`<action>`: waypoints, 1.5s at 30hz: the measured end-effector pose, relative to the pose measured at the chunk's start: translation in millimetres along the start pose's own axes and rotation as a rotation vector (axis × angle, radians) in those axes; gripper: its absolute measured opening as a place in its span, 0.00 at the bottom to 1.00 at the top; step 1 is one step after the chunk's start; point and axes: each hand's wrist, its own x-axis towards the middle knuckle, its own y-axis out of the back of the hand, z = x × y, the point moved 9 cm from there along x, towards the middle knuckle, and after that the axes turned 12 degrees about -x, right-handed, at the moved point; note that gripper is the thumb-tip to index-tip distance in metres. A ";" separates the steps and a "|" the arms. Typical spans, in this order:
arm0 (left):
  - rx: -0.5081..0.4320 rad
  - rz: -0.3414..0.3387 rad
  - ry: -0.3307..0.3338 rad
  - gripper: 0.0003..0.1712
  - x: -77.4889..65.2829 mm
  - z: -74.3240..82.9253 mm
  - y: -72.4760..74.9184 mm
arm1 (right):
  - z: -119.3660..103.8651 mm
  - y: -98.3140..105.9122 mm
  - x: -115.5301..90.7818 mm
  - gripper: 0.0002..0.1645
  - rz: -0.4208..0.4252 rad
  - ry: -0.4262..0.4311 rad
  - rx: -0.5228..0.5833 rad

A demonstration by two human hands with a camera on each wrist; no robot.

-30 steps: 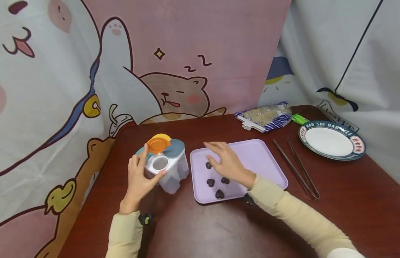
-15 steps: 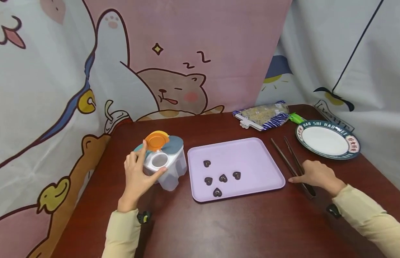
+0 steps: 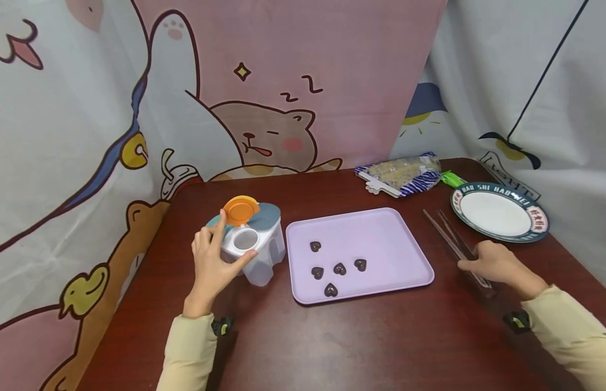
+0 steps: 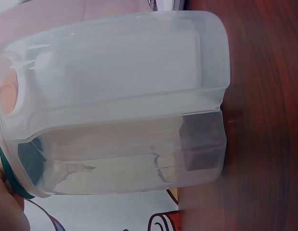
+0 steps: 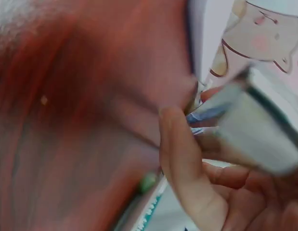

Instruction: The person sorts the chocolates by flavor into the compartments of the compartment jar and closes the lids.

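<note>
My left hand (image 3: pixel 212 266) holds a clear plastic storage box (image 3: pixel 261 266) at the left of the table, thumb on the near side of its top and fingers on the far-left side. Its orange cap (image 3: pixel 241 210) is flipped up and a round hole shows below. At the right, my right hand (image 3: pixel 495 263) grips metal tongs (image 3: pixel 447 233) near their bent end, which the right wrist view shows close up and blurred. Between the hands, several dark heart-shaped pieces (image 3: pixel 339 269) like chocolates lie on a lilac tray (image 3: pixel 395 244).
Behind the tongs stands a white plate (image 3: pixel 498 212) with a green patterned rim. A clipped bag (image 3: pixel 403 175) and a small green packet (image 3: pixel 451 179) lie at the table's back edge. A printed curtain (image 3: pixel 371 81) hangs behind and on both sides.
My right hand has gone from above the tray to the tongs at the right, taken hold of them and shifted them slightly rightward. My left hand keeps its hold on the box.
</note>
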 end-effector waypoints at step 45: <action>-0.043 0.019 0.009 0.59 -1.4 -2.2 1.4 | -186.8 32.5 -58.1 0.27 0.360 0.857 0.206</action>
